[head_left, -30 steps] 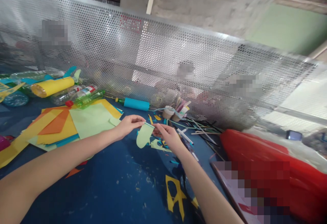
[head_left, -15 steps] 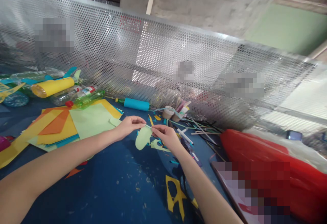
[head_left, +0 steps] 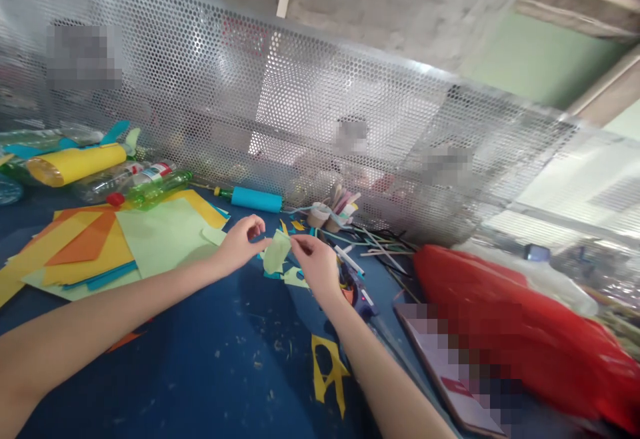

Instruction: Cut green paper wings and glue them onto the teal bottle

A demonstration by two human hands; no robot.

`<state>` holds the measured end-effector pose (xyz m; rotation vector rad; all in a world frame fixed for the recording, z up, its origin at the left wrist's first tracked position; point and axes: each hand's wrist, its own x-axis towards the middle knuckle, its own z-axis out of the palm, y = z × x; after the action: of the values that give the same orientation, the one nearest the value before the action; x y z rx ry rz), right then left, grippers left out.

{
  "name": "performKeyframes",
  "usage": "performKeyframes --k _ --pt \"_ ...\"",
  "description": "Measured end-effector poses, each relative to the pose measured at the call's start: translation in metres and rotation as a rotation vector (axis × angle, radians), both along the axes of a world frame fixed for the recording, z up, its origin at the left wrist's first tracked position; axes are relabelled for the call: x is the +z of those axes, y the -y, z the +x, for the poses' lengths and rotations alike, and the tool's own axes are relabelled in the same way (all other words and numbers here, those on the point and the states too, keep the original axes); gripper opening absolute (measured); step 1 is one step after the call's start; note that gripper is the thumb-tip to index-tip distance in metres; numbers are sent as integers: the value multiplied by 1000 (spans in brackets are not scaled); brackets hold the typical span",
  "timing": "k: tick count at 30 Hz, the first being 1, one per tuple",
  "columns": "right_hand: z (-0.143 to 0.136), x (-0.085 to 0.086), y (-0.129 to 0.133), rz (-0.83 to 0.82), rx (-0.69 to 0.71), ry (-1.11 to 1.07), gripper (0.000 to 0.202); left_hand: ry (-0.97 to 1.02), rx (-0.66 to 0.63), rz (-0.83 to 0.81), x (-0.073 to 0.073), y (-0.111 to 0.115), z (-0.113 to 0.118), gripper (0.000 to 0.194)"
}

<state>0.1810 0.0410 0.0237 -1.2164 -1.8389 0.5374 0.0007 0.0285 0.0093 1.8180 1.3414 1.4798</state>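
Note:
A small pale green paper cutout hangs above the blue table, its upper edge folded or curled. My right hand pinches it by the upper right corner between thumb and fingertips. Just left of the paper is my left hand, its fingers curved and parted from the thumb. That thumb points at the cutout's left edge; whether it touches I cannot tell. Beneath lie pale green and blue scraps, partly hidden by the hands. A dark blue glue gun rests beyond my right wrist, partly covered by it.
Coloured paper sheets are stacked at left, with plastic bottles behind. A blue-wrapped bottle and cups of sticks stand near the perforated metal screen. A red plastic bag fills the right; a yellow scrap lies in front.
My left hand has let go of the paper's upper edge and drawn slightly left, its fingers spreading. My right hand still pinches the cutout, which has turned. The view has shifted a little right.

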Motion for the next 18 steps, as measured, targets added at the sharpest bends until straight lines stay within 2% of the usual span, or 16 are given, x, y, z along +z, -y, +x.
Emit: performKeyframes --k 3,5,10,15,18 --pt "-5 5 12 129 -50 73 22 -50 -83 -19 7 10 8 12" --pt "-9 7 18 222 -42 145 21 10 -141 -71 11 16 14 18" --pt "-16 7 24 421 64 255 21 225 -180 -163 12 18 18 26" --pt "-14 9 22 398 151 170 22 312 -217 -189 12 16 16 24" --pt "-11 12 20 346 142 97 22 294 -213 -235 13 15 14 19"
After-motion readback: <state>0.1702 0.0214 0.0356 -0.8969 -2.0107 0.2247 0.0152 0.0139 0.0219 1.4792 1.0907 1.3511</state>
